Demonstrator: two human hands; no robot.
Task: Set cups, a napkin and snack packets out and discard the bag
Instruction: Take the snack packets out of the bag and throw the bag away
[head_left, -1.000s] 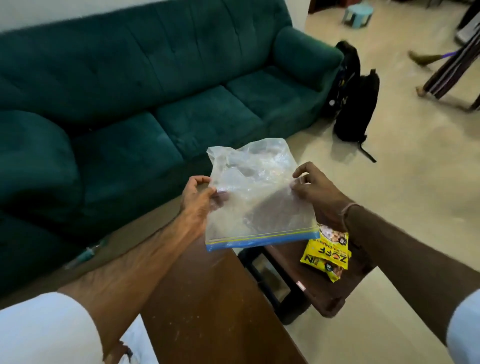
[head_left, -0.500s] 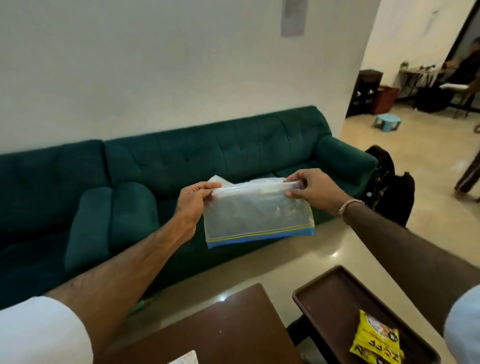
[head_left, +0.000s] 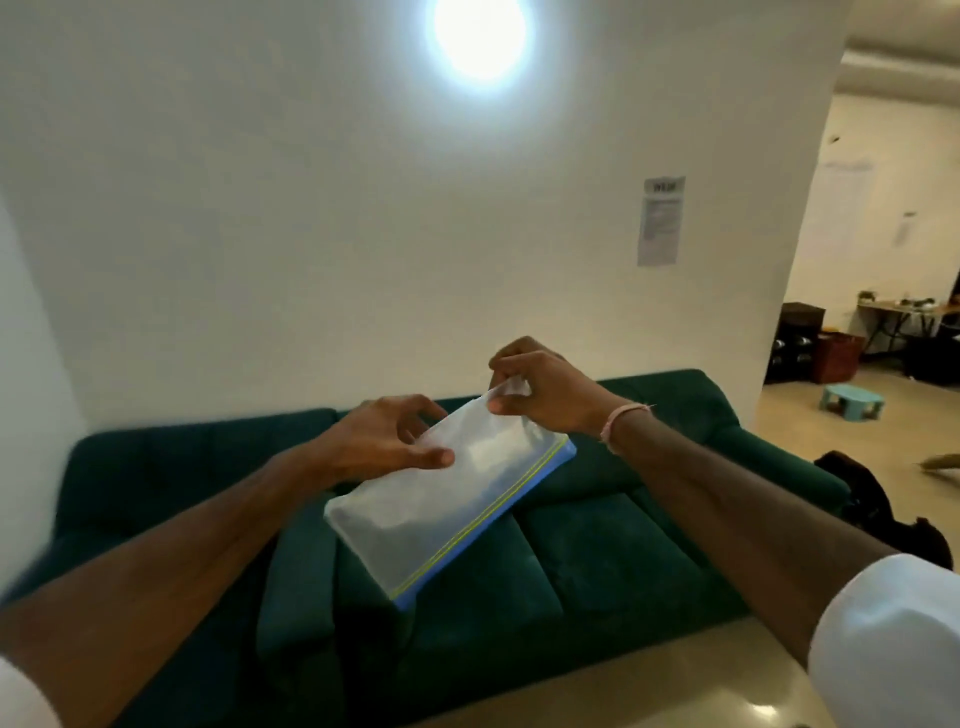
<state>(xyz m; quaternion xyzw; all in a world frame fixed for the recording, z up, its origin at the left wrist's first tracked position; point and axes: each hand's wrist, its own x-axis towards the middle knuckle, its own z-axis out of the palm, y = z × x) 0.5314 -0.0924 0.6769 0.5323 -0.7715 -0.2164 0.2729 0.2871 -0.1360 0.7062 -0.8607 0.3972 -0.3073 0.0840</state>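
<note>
Bag (head_left: 447, 514): a clear plastic zip bag with a blue and yellow closure strip along 1 long edge, held up in the air in front of the person, tilted so the strip runs from upper right down to lower left. It hangs over the dark green sofa (head_left: 597, 561) without touching it, and looks flat, with nothing to make out inside. The right hand (head_left: 545, 395) pinches the bag's upper corner between thumb and fingertips, the other fingers curled in above it; a thin pink band circles that wrist. The left hand (head_left: 384, 441) sits at the bag's upper left edge with its fingers spread and bent; the thumb lies against the plastic and the fingers curve over the top side, so it grasps the bag loosely, though how firmly the fingers press cannot be told. Both forearms reach forward from white sleeves at the bottom corners of the view. Behind the sofa stands a plain white wall (head_left: 311, 234) with a bright round light (head_left: 480, 34) high up and a printed paper sheet (head_left: 661, 221) stuck to it on the right. A dark backpack (head_left: 883, 514) rests on the floor beside the sofa's right arm. Further right, in the open room beyond, a small light blue stool (head_left: 852, 402) stands on the pale floor, well apart from the sofa.
</note>
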